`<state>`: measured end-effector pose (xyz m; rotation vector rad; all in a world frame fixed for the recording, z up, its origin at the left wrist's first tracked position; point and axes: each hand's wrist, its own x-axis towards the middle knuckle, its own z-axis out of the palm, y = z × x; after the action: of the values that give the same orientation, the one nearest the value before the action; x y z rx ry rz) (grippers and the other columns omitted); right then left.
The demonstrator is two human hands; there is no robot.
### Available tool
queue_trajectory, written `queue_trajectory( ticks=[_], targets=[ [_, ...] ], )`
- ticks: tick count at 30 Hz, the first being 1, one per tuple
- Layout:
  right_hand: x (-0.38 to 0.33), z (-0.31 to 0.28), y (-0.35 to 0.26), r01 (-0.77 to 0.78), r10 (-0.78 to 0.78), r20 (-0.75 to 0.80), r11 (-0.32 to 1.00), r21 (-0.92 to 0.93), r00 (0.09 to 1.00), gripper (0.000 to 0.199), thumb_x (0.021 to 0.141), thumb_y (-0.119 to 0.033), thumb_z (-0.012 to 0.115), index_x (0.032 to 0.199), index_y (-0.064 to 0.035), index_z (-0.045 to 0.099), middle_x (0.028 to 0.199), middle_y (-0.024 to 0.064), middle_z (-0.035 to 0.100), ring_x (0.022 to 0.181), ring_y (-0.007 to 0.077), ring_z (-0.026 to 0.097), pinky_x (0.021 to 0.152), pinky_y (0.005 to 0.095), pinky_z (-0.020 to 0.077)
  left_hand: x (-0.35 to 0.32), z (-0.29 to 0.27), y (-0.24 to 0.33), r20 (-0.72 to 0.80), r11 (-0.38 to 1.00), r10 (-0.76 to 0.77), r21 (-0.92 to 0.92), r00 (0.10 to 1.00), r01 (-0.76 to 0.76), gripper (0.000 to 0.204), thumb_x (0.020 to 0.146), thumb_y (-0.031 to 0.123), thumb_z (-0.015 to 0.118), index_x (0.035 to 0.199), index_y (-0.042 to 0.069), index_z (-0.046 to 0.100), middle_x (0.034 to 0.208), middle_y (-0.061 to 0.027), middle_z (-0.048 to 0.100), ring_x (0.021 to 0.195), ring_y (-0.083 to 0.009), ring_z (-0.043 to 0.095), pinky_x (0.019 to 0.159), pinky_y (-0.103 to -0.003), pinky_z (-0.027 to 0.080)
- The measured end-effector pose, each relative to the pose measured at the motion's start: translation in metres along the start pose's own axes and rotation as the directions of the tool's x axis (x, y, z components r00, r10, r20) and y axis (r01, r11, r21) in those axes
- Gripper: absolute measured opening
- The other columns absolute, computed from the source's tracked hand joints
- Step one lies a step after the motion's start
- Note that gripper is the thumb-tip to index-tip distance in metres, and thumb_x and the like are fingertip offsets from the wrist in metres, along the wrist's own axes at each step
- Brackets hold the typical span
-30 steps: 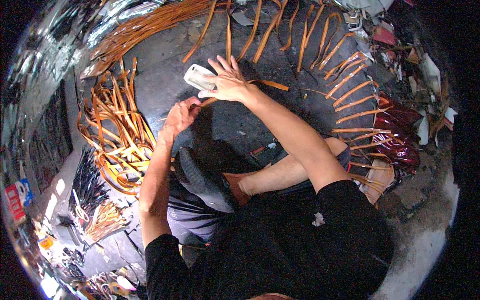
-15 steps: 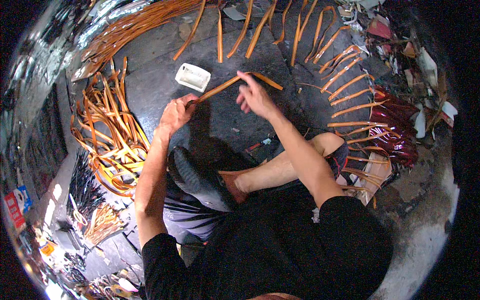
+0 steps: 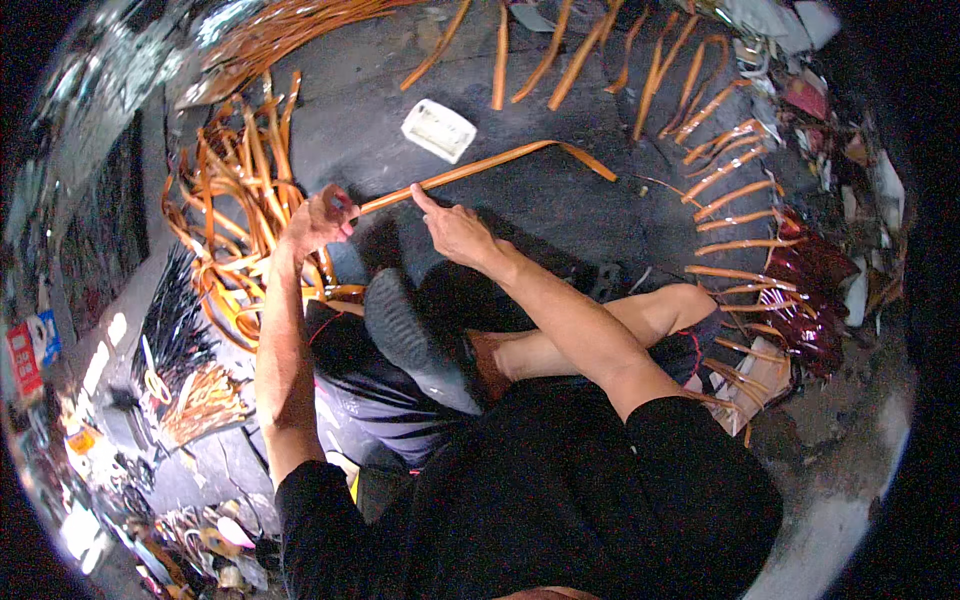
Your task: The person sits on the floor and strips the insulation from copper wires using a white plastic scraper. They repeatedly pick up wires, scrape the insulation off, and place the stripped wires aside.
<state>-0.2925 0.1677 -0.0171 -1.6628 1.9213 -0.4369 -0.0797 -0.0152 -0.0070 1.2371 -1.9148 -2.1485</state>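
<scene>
A long, flat orange-brown strip [image 3: 490, 163] stretches rightward from my left hand [image 3: 325, 218], and its far end bends down. My left fingers are closed around the strip's near end; a dark spot shows at the fist's edge, too small to make out. My right hand [image 3: 460, 234] lies just below the strip, index finger stretched out with its tip at the strip's edge and the other fingers loosely curled. Whether that tip touches the strip, I cannot tell. A white rectangular plastic tray [image 3: 438, 130] sits on the dark floor beyond the strip.
A tangled heap of similar strips [image 3: 235, 190] lies by my left arm. Several single strips [image 3: 735, 220] fan out in an arc at the far side and right. Dark red glossy material [image 3: 800, 300] and scraps edge the right. My bent leg [image 3: 600, 330] lies below my right forearm.
My left hand has moved left and slightly nearer with the strip in it. My right hand has shifted left along the strip, closer to my left hand. The whole view has shifted somewhat.
</scene>
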Motion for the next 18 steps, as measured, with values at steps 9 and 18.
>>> queue_trajectory(
  ticks=[9,18],
  targets=[
    [0.061,0.035,-0.078,0.178,-0.151,0.291,0.981,-0.071,0.945,0.058,0.084,-0.009,0.046,0.140,-0.0261,0.043,0.096,0.0237,0.067,0.085,0.0406,0.066,0.074,0.0519,0.0533,0.018,0.003,0.004,-0.025,0.868,0.452,0.241,0.892,-0.433,0.033,0.076,-0.007,0.045,0.104,0.001,0.060,0.079,-0.0011,0.061,0.075,-0.0092,0.054,0.065,-0.025,0.045],
    [-0.058,-0.086,0.035,0.071,-0.071,-0.003,0.992,0.104,0.998,0.039,0.093,-0.025,0.051,0.129,-0.0137,0.053,0.092,0.0258,0.066,0.079,0.0431,0.064,0.075,0.0529,0.0514,0.021,0.057,0.033,0.027,0.535,0.526,0.766,0.850,-0.356,0.013,0.079,0.017,0.064,0.089,0.008,0.062,0.085,-0.0173,0.065,0.078,-0.0362,0.065,0.070,-0.045,0.051]
  ],
)
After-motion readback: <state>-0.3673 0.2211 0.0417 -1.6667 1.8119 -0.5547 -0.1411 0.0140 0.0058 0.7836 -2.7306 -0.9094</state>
